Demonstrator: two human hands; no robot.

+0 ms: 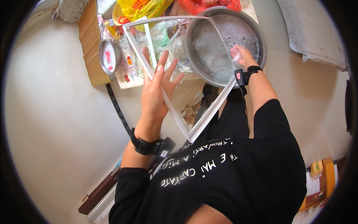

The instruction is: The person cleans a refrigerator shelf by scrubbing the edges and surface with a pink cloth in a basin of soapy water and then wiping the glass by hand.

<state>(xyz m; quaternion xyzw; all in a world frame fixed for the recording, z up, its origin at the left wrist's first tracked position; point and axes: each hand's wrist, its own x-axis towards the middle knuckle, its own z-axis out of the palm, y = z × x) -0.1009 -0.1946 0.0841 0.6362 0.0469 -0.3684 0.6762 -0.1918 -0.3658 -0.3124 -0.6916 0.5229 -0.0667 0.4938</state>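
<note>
A clear panel with a white frame (174, 116), like a refrigerator shelf, stands tilted in front of me, one corner near my shirt. My left hand (158, 89) grips its left side, thumb on the near face and fingers spread behind it, seen through the panel. At the panel's right edge my right hand (243, 56) is half curled, with something pale and wet at its fingers that I cannot make out. Below that hand is a large metal basin (193, 65) of grey, sudsy water (209, 53). The panel's far right part overlaps the basin in view.
A small metal bowl (117, 57) with white suds and pinkish-red bits stands at left by a cardboard box (88, 50). Behind the panel are clear plastic wrapping (176, 51), another white frame (151, 46), a yellow bag (142, 11) and a red bag (193, 5). A grey-covered piece of furniture (313, 33) is at right.
</note>
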